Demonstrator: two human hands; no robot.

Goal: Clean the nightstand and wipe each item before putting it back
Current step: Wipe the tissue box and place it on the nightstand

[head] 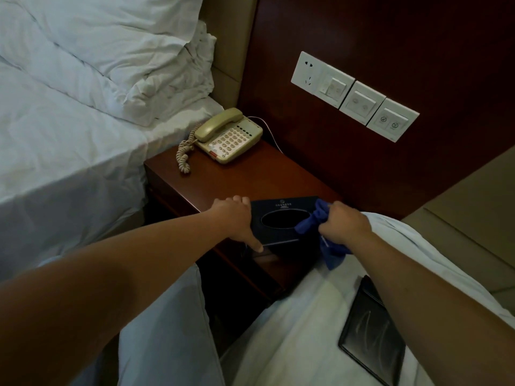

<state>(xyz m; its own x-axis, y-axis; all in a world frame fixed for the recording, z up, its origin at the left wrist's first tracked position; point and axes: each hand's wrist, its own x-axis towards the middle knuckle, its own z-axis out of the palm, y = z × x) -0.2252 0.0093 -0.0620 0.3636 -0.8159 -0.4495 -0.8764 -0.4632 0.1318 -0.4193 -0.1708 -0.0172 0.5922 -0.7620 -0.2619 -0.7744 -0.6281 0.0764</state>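
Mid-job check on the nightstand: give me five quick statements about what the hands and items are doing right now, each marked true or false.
1. The left hand grips the edge of the dark tissue box. True.
2. The right hand is empty. False: it holds a bunched blue cloth against the box.
3. The telephone sits at the back of the nightstand, handset on its cradle. True.
4. The tissue box is lying on the bed. False: it is at the nightstand's front edge.
5. A dark framed item lies on the white bedding under the right arm. True.
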